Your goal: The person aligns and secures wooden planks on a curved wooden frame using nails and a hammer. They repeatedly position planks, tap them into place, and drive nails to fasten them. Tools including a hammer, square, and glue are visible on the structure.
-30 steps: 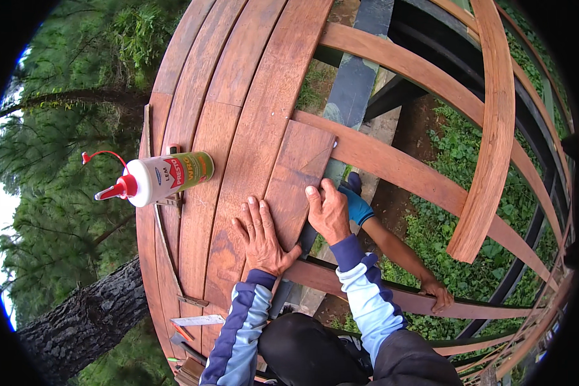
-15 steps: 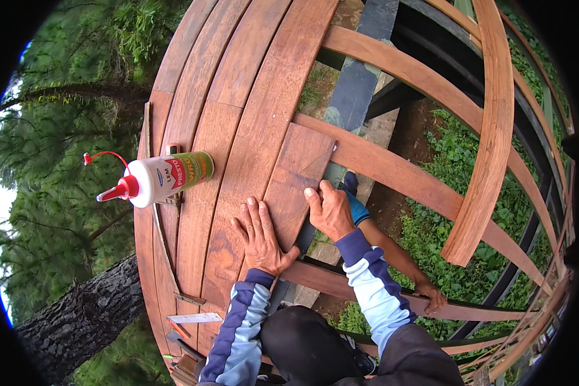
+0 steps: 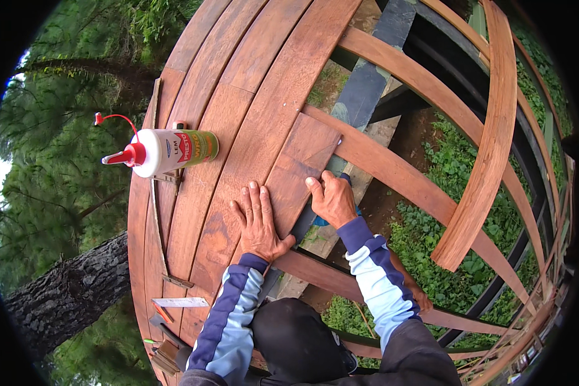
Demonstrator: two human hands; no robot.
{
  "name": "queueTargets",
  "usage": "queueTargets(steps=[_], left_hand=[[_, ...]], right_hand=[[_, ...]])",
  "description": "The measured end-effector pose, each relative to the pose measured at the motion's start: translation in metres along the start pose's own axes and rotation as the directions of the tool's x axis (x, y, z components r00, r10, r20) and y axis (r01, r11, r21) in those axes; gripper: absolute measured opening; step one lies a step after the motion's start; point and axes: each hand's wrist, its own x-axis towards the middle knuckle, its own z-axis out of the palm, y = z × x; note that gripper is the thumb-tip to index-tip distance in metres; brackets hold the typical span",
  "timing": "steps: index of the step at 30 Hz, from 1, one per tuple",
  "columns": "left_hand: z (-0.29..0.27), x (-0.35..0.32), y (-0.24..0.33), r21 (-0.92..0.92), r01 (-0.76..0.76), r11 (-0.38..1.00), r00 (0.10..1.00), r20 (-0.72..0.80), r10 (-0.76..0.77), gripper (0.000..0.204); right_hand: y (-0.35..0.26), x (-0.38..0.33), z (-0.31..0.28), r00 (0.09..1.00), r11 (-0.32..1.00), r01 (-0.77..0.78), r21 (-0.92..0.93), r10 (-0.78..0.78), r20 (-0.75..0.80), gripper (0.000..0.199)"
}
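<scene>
My left hand (image 3: 258,222) lies flat on the reddish-brown deck planks (image 3: 225,248), fingers spread and pointing away from me. Its thumb stretches right, towards the end of a short wooden board (image 3: 297,168) set against the long plank on its left. On that board's right edge, my right hand (image 3: 333,201) is closed, thumb on top and fingers curled; their tips are partly hidden. A white glue bottle (image 3: 167,152) with a red nozzle lies on its side on the planks to the left.
Right of the planking, bare wooden joists (image 3: 392,168) and a dark metal beam (image 3: 374,87) span gaps above plants. A loose curved board (image 3: 486,161) rests across joists. A square (image 3: 180,302) lies lower left. Below the frame, a co-worker's hand (image 3: 422,301) shows beside my right sleeve.
The view has shifted slightly. Both my hands keep their places on the wood. The co-worker below is now more covered by my right arm.
</scene>
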Motion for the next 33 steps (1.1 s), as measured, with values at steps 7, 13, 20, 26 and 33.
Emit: queueTargets(steps=[7,13,20,26,33], left_hand=[[-0.001,0.001,0.001,0.004,0.01,1.0,1.0,-0.012,-0.01,0.131],[-0.003,0.002,0.002,-0.022,0.022,1.0,1.0,-0.021,-0.022,0.132],[-0.006,0.002,0.002,-0.022,0.047,0.999,0.999,0.012,-0.047,0.132],[0.004,-0.004,-0.004,-0.018,-0.028,0.999,0.99,-0.142,0.025,0.125],[0.008,-0.019,-0.007,-0.069,-0.058,0.996,0.969,-0.245,0.039,0.114]], right_hand=[[0.004,0.002,0.001,1.0,1.0,0.01,-0.01,-0.01,0.002,0.044],[-0.008,0.003,-0.015,1.0,0.978,0.026,-0.205,-0.028,-0.01,0.039],[-0.025,0.031,-0.047,0.983,0.982,0.094,-0.163,-0.118,-0.143,0.043],[-0.025,0.047,-0.026,0.953,0.77,0.266,-0.58,-0.3,0.037,0.068],[-0.021,0.055,-0.027,0.939,0.668,0.302,-0.68,-0.331,0.092,0.065]])
